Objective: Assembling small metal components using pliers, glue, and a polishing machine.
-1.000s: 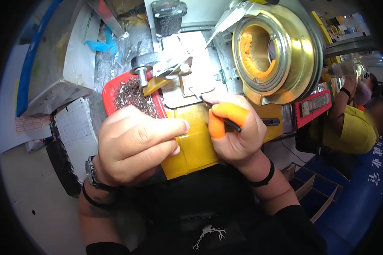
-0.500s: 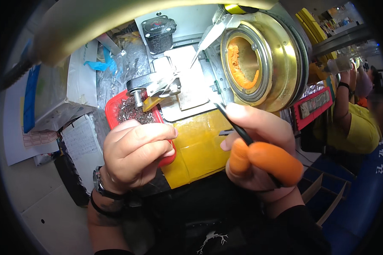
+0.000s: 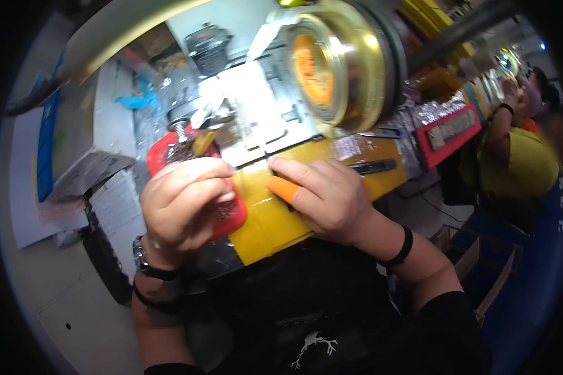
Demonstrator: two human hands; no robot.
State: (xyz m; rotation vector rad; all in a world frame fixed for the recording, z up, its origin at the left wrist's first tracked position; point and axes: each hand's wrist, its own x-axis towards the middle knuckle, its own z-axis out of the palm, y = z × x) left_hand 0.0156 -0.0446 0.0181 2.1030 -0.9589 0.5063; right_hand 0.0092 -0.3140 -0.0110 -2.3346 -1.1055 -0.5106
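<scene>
My left hand [image 3: 184,203] is closed in a pinch over the red tray [image 3: 233,220]; whatever lies between its fingertips is too small to make out. Small loose metal pieces [image 3: 180,152] show in the tray. My right hand [image 3: 325,197], with an orange finger cover [image 3: 283,189], is closed around a slim black tool [image 3: 267,154], mostly hidden by the fingers. The tool's dark end is at the front edge of a brightly lit white plate [image 3: 247,119]. Both hands' fingertips are close together but apart, above the yellow-covered work surface [image 3: 272,231].
A large brass-coloured ring [image 3: 356,69], orange inside, stands behind my right hand. Beside the tray are a spring [image 3: 181,130] and a yellow piece [image 3: 203,142]. A black knife-like tool [image 3: 373,167] and tweezers [image 3: 385,133] lie rightward. A person in yellow [image 3: 519,162] is at far right.
My right hand has moved left toward my left hand and turned its back upward, still holding the slim black tool. My left hand stays pinched above the tray. The whole view has shifted.
</scene>
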